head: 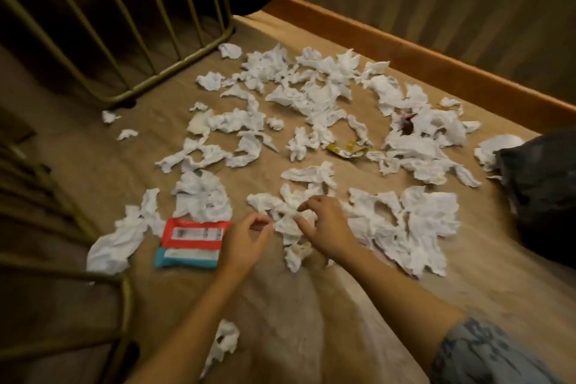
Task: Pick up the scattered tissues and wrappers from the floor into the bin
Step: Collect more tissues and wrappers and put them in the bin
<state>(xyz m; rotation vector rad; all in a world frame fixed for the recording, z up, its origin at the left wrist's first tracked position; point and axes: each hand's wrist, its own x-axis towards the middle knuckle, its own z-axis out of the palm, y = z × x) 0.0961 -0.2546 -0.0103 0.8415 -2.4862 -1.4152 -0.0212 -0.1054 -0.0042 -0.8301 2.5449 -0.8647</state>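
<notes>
Here the crumpled white tissue clump (pixel 290 221) lies between both hands, the right hand (pixel 324 227) pinching it, the left hand (pixel 244 241) half-curled, touching its edge, the dark bin bag (pixel 542 184) far right.

Head camera – looking steeply down, near floor (pixel 280 305)
</notes>
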